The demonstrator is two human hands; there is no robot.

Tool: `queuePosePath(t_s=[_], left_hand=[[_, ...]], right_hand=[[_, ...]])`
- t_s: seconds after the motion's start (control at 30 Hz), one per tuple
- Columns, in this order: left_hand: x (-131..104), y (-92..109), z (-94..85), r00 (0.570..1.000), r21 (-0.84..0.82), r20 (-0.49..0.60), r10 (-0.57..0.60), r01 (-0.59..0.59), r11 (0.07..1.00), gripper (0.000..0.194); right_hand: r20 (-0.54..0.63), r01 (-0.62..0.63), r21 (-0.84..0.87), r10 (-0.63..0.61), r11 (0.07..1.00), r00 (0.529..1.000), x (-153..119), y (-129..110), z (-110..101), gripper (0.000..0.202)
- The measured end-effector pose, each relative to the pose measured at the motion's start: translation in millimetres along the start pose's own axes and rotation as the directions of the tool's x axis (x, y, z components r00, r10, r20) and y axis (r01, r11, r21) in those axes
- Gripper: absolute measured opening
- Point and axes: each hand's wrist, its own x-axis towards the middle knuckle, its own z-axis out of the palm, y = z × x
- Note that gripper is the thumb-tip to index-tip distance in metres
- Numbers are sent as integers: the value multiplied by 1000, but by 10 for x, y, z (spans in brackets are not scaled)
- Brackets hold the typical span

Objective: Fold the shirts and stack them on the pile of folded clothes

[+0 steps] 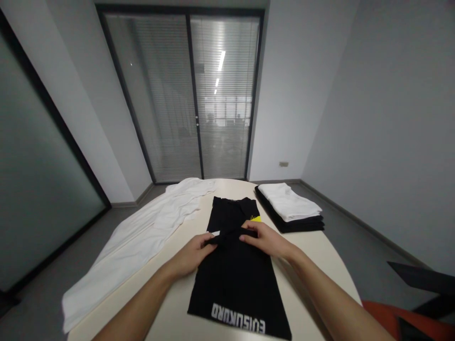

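Note:
A black T-shirt (238, 279) lies lengthwise on the pale table, folded into a narrow strip. White lettering runs along its near end, and a yellow patch shows near its far right side. My left hand (194, 253) pinches the shirt's left edge about halfway along, beside a small white patch. Opposite it, my right hand (266, 239) grips the fabric between thumb and fingers. Between both hands the cloth is raised in a ridge across the strip. The undersides of the fingers are partly hidden by the cloth.
White garments (142, 237) lie spread along the left side of the table (316, 265). At the right back sits a stack of folded clothes, a white one (289, 201) above black ones (302, 224). An orange chair (398, 319) stands at the lower right.

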Motion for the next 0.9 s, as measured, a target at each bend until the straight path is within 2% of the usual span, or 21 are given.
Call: queuePosePath(t_s=[0.07, 0.1, 0.2, 0.27, 0.37, 0.43, 0.53, 0.63, 0.73, 0.9], left_hand=[[34, -53, 3, 992, 104, -104, 66, -55, 993, 39], [52, -91, 4, 987, 186, -130, 98, -73, 980, 37], [96, -213, 4, 980, 418, -138, 144, -74, 905, 28], [108, -268, 6, 979, 492, -150, 135, -45, 869, 23], [95, -279, 8, 978, 542, -153, 142, -37, 840, 17], [75, -248, 4, 982, 564, -116, 147, -57, 824, 15], [43, -195, -9, 991, 565, -49, 128, -78, 822, 19], [20, -177, -18, 991, 539, -29, 129, -93, 837, 25], [13, -186, -10, 986, 588, -86, 145, -68, 806, 27], [37, -195, 21, 964, 678, -232, 133, 62, 733, 19]], right_hand=[[-105, -1, -74, -6, 997, 994, 35, 61, 1, 28], [-119, -6, -111, -7, 994, 993, 53, 101, 16, 28], [-88, -29, -189, 12, 982, 996, 95, 210, 87, 25], [-62, -43, -228, 30, 973, 998, 110, 245, 119, 23], [-55, -75, -278, 62, 958, 997, 112, 245, 113, 22], [-45, -85, -290, 75, 953, 996, 107, 243, 87, 19], [-9, -60, -266, 60, 962, 998, 100, 275, 63, 15], [-18, -33, -255, 29, 966, 999, 95, 324, 86, 20], [-64, -32, -320, 12, 947, 998, 101, 331, 135, 19], [-177, -81, -404, 9, 911, 984, 133, 226, 157, 19]])
